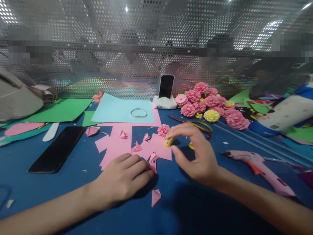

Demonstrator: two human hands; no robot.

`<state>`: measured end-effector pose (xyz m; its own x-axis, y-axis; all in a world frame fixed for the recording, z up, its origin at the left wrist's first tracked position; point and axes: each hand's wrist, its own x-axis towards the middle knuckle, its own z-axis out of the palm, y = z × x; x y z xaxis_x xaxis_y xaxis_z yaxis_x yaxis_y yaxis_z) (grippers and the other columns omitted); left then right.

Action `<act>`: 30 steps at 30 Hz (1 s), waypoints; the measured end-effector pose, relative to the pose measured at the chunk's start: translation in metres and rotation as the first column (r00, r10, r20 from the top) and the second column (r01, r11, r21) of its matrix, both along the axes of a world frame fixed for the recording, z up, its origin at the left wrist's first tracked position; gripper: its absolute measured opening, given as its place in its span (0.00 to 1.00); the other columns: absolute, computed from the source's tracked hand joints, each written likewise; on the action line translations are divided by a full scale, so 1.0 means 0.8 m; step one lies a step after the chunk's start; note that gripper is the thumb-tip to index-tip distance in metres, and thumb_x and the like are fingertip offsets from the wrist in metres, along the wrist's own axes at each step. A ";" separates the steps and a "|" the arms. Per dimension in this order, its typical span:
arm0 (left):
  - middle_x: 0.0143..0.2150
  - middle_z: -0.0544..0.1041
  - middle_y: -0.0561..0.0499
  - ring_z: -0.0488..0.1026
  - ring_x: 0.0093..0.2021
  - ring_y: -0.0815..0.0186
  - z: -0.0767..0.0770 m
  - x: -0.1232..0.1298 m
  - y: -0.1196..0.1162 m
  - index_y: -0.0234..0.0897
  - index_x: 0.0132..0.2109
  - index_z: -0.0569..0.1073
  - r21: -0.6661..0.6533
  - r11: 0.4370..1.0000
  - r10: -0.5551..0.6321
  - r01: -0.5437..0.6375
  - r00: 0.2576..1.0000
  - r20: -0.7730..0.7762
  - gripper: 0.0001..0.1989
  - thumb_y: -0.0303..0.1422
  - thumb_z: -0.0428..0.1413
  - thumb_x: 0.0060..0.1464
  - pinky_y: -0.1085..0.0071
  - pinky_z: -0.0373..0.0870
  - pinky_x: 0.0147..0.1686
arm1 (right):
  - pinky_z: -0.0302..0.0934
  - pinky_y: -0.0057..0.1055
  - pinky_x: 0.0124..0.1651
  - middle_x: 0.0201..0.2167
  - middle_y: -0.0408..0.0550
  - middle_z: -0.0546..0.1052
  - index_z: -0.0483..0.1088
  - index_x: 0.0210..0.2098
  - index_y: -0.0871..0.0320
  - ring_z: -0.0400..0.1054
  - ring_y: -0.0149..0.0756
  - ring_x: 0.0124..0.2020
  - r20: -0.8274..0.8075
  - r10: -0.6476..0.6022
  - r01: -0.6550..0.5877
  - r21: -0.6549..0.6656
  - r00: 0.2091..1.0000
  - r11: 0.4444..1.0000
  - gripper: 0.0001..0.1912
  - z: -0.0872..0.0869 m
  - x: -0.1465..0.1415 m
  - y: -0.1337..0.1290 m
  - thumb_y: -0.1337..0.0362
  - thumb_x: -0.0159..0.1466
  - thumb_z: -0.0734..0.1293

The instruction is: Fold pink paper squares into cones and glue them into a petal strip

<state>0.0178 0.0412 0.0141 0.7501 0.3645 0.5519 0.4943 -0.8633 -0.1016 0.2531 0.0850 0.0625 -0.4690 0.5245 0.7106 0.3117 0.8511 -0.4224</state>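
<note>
My left hand (pixel 124 178) is closed, palm down, with its fingertips on a small folded pink paper piece (pixel 153 160) at the table's middle. Between the thumb and fingers of my right hand (pixel 195 153) is a small yellow cylinder (pixel 168 142), its exact kind unclear. A pink paper flower (pixel 163 130) lies just beyond it. Pink paper squares (pixel 160 147) and several folded pink pieces (pixel 137 147) are spread around the hands. Nearest to me lies another folded pink piece (pixel 156 197).
A pink glue gun (pixel 256 166) lies at right, scissors (pixel 195 124) behind my right hand. Pink paper flowers (pixel 212 101) are heaped at back right. A black phone (pixel 57 148) lies at left; another phone (pixel 166 85) stands at the back near light-blue paper (pixel 114 109).
</note>
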 end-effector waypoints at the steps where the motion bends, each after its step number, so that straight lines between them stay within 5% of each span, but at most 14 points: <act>1: 0.38 0.77 0.47 0.70 0.34 0.63 0.002 0.004 0.007 0.32 0.47 0.74 0.141 0.990 -0.014 0.022 0.998 -0.061 0.11 0.25 0.46 0.68 0.67 0.67 0.33 | 0.61 0.39 0.49 0.40 0.46 0.72 0.65 0.46 0.53 0.67 0.39 0.43 0.015 0.026 -0.026 0.001 1.000 1.000 0.18 -0.003 -0.004 -0.005 0.76 0.59 0.63; 6: 0.32 0.75 0.49 0.68 0.30 0.64 0.001 0.023 0.032 0.32 0.34 0.74 0.262 0.961 -0.063 0.093 0.991 -0.119 0.10 0.23 0.51 0.64 0.64 0.64 0.31 | 0.59 0.32 0.41 0.35 0.43 0.69 0.63 0.43 0.55 0.65 0.34 0.37 -0.045 0.053 -0.062 -0.217 0.998 0.974 0.13 -0.027 -0.019 -0.008 0.76 0.62 0.60; 12: 0.34 0.77 0.50 0.67 0.29 0.65 0.008 0.012 0.029 0.33 0.32 0.75 0.319 0.937 -0.141 0.140 0.990 -0.021 0.10 0.23 0.52 0.61 0.65 0.61 0.30 | 0.58 0.28 0.36 0.34 0.42 0.65 0.63 0.41 0.55 0.61 0.31 0.33 -0.194 -0.022 -0.099 -0.592 0.981 0.800 0.03 -0.042 -0.025 -0.017 0.69 0.69 0.59; 15: 0.39 0.79 0.51 0.67 0.31 0.66 0.019 0.001 0.019 0.33 0.33 0.77 0.348 0.924 -0.188 0.156 0.981 0.057 0.07 0.23 0.57 0.58 0.65 0.60 0.28 | 0.56 0.27 0.32 0.31 0.40 0.65 0.63 0.42 0.55 0.59 0.29 0.28 -0.229 0.049 -0.202 -0.714 0.972 0.670 0.05 -0.048 -0.029 -0.028 0.62 0.72 0.59; 21: 0.36 0.80 0.56 0.68 0.31 0.66 0.020 -0.005 0.005 0.36 0.28 0.77 0.356 0.924 -0.200 0.139 0.970 0.139 0.10 0.22 0.58 0.55 0.65 0.59 0.27 | 0.57 0.24 0.28 0.26 0.39 0.68 0.63 0.41 0.57 0.61 0.26 0.24 -0.312 0.189 -0.358 -0.881 0.931 0.309 0.14 -0.058 -0.034 -0.036 0.52 0.69 0.64; 25: 0.37 0.81 0.57 0.68 0.32 0.65 0.006 -0.005 0.003 0.39 0.29 0.77 0.310 0.943 -0.173 0.122 0.975 0.142 0.10 0.24 0.56 0.56 0.64 0.59 0.28 | 0.57 0.23 0.27 0.25 0.39 0.69 0.64 0.37 0.58 0.61 0.26 0.23 -0.326 0.189 -0.367 -0.896 0.926 0.252 0.16 -0.056 -0.034 -0.033 0.52 0.65 0.68; 30: 0.35 0.81 0.54 0.68 0.31 0.65 0.003 0.000 0.004 0.36 0.32 0.76 0.219 0.973 -0.115 0.068 0.972 0.207 0.10 0.23 0.53 0.61 0.64 0.59 0.29 | 0.57 0.24 0.29 0.25 0.39 0.69 0.65 0.34 0.58 0.63 0.27 0.26 -0.355 0.142 -0.381 -0.886 0.924 0.263 0.14 -0.055 -0.035 -0.028 0.57 0.63 0.71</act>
